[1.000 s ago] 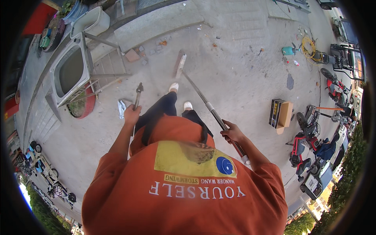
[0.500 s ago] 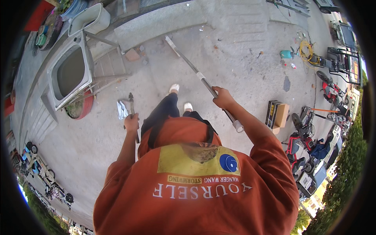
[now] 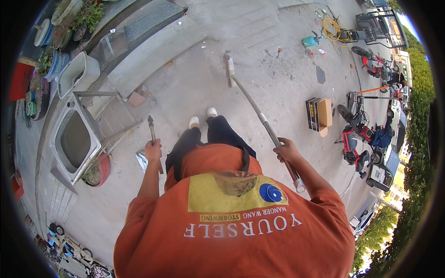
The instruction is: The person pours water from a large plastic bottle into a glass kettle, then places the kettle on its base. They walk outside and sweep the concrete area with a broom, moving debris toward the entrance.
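My right hand is closed round the shaft of a long-handled brush. Its pale, narrow head lies on the concrete ahead of me; the thick white-capped end sticks out behind my hand, beside my forearm. On the other side, my left hand grips a short dark rod with a metal-looking fitting at its upper end. The rod's exact kind is unclear. Below that hand, a crumpled pale cloth or sheet lies on the ground, partly covered by my forearm.
To the left stand a sink basin on a metal frame, a white tub and a red planter. Broken brick lies by a stone slab. Rightward are a cardboard box, a yellow coiled hose and parked motorbikes.
My view has shifted and my feet have stepped on. The brush head now lies farther right in view, and my right hand is lower and farther right. Both hands keep their hold.
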Available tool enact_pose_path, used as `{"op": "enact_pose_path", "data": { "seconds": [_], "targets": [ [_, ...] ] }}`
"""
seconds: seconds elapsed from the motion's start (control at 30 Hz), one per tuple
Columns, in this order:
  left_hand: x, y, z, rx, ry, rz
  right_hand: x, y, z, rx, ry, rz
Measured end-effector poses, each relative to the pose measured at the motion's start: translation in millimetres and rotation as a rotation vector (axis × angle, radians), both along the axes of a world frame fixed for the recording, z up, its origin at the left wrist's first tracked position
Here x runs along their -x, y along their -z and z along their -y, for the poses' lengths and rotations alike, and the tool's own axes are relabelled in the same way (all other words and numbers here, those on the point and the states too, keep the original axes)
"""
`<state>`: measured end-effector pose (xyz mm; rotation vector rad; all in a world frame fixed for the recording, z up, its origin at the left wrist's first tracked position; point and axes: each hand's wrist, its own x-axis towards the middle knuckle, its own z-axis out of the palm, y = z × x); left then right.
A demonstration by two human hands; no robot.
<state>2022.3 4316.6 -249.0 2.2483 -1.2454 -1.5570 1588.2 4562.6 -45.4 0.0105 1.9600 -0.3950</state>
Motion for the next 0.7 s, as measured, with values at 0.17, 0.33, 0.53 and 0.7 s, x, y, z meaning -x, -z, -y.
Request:
{"op": "enact_pose_path", "data": {
  "seconds": [0.17,0.33,0.53,0.7],
  "targets": [
    [49,-8,38,0.038,0.006,-0.068,69,43,17,-0.079,-0.056,-0.043],
    [99,-21,53,0.021,-0.056,-0.087,118,99,87,-0.181,-0.019,0.036],
    [134,-39,66,0.031,-0.07,-0.107,119,84,181,-0.022,-0.028,0.294],
    [148,-51,82,0.003,-0.072,-0.091,110,68,243,0.062,-0.095,0.368]
  ]
}}
